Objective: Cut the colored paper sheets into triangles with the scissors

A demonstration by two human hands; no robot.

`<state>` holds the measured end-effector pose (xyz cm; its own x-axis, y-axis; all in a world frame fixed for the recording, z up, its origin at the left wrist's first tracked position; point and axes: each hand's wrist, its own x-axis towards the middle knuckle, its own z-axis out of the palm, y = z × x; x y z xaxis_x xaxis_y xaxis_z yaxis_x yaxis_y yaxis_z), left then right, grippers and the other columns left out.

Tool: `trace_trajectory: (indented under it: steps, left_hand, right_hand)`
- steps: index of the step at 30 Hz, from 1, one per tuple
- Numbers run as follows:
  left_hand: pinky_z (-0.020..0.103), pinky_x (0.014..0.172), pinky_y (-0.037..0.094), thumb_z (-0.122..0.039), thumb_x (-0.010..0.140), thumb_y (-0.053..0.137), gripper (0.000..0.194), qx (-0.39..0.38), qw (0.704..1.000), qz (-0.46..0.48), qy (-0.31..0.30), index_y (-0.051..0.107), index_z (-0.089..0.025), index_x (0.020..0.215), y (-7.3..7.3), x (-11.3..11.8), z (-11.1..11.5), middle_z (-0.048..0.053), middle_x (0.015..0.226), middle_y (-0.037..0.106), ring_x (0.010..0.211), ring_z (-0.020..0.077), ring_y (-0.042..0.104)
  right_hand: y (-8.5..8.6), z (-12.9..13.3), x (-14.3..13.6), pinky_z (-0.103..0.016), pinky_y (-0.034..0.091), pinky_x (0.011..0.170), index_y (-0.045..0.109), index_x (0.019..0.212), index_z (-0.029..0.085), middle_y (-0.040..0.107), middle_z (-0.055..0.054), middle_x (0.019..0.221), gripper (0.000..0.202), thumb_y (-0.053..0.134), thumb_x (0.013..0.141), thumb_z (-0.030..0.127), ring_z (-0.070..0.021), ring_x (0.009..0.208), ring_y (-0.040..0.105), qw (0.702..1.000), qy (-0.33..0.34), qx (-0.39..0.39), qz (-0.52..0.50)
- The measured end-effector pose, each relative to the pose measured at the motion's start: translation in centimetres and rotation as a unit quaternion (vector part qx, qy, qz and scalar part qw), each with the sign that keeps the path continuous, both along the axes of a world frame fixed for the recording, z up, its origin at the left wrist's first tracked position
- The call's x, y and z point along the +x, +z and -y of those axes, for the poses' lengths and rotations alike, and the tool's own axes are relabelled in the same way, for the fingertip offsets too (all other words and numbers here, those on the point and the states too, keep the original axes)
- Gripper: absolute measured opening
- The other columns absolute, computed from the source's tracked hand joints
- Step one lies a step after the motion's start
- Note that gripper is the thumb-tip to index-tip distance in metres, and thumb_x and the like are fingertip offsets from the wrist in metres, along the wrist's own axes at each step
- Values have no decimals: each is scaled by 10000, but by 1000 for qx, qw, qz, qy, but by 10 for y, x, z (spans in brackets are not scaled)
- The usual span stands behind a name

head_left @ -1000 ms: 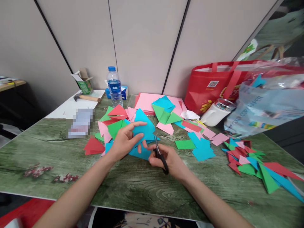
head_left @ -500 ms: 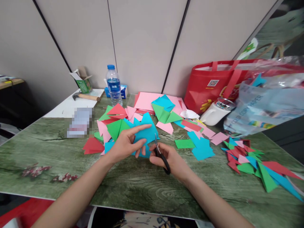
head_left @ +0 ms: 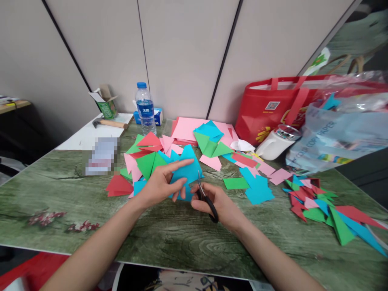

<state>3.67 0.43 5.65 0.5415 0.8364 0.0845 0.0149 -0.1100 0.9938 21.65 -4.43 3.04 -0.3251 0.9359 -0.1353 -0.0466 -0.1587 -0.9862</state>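
Observation:
My left hand point(head_left: 162, 182) is over the blue paper point(head_left: 188, 163) in the middle of the table, its index finger stretched out to the right and its thumb apart from it. Whether it touches the paper is hard to tell. Black-handled scissors point(head_left: 208, 203) are in my right hand point(head_left: 221, 205), the blades pointing up at the blue paper's lower right edge. Around the hands lie green folded paper point(head_left: 146, 163), red pieces point(head_left: 119, 186), pink scraps and another blue piece point(head_left: 259, 190).
Behind stand a water bottle point(head_left: 145, 109), a tissue box point(head_left: 158, 116) and a hammer point(head_left: 109, 123). At the right are a red bag point(head_left: 260, 107), a white mug point(head_left: 277, 143), a plastic paper bag point(head_left: 321, 133) and a heap of coloured scraps point(head_left: 315, 202).

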Motion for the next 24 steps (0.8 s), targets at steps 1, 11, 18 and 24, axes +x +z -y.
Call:
trace_trajectory:
  steps: [1,11,18,24]
  left_hand:
    - [173,350,413,-179,792,576,532,0,1000,0,0,460,-175,1311,0,0,0,-23,510,606,357,81,502]
    - [155,354,410,-150,801,558,535,8,1000,-2,-2,436,-122,1321,2,1,0,-27,512,607,354,65,496]
    - [155,354,410,-144,803,558,547,2,1000,-7,-2,424,-121,1332,1,0,0,-22,510,612,354,64,497]
    - [163,358,408,-148,805,557,544,1,1000,-21,4,428,-133,1332,0,0,0,-21,509,615,349,66,495]
  right_hand:
    - [0,0,0,-239,340,552,562,846,194,508,46,662,377,764,614,411,-101,563,442,1000,0,1,0]
    - [-6,-2,1,-235,353,556,545,831,174,516,30,677,379,747,636,429,-110,611,449,1000,5,14,27]
    - [-10,-2,2,-230,343,512,546,811,175,501,47,606,359,741,639,422,-94,530,436,999,-5,2,44]
    - [-10,-3,2,-223,324,473,538,798,175,496,55,550,372,723,642,457,-92,487,431,998,-3,5,59]
